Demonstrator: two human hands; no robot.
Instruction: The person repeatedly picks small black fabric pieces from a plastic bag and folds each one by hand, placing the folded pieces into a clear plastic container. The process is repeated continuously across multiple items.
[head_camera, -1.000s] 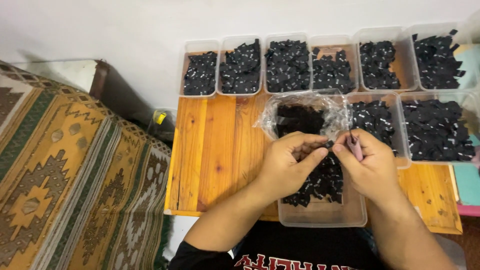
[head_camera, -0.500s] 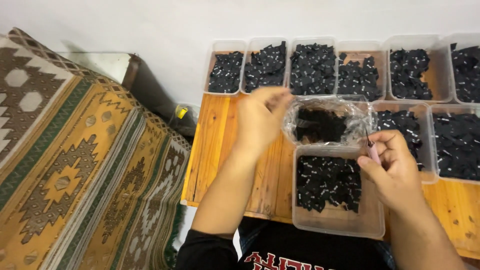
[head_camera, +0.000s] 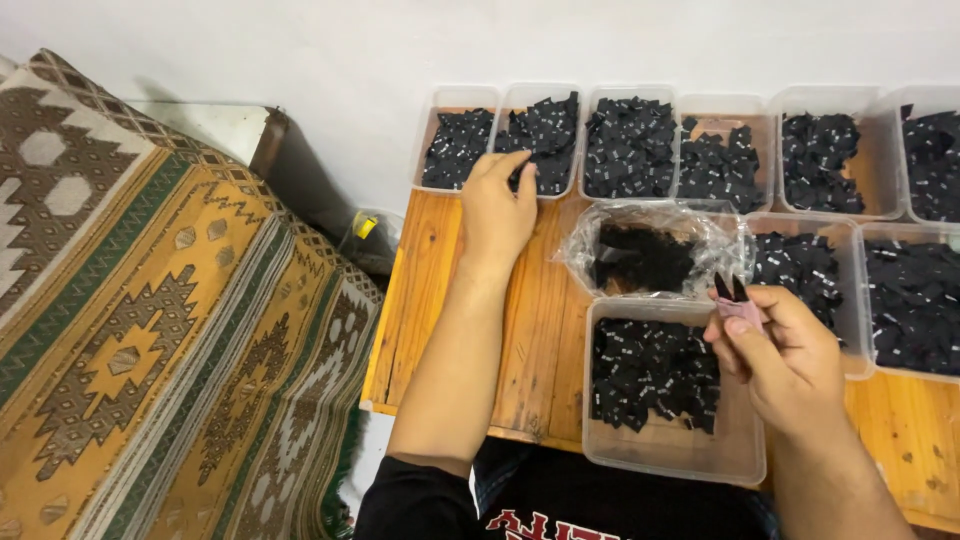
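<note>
My left hand (head_camera: 497, 205) reaches to the far left of the wooden table (head_camera: 452, 300), its fingertips at the rims of the two leftmost clear trays (head_camera: 455, 100) filled with small black labels; I cannot tell if it holds one. My right hand (head_camera: 785, 355) hovers over the near clear tray (head_camera: 668, 455) of black labels and grips small pink snips (head_camera: 738, 303) with dark blades pointing up. Between the hands lies a clear plastic bag (head_camera: 650, 250) of black pieces.
A row of several clear trays of black labels (head_camera: 720, 150) lines the far edge by the white wall; two more trays (head_camera: 905, 300) sit at the right. A patterned woven cover (head_camera: 150, 330) lies to the left of the table. A small yellow object (head_camera: 366, 227) sits by the wall.
My left hand left the work in front of me and reached out to the far-left trays. My right hand stayed by the near tray with the snips. The view shifted left.
</note>
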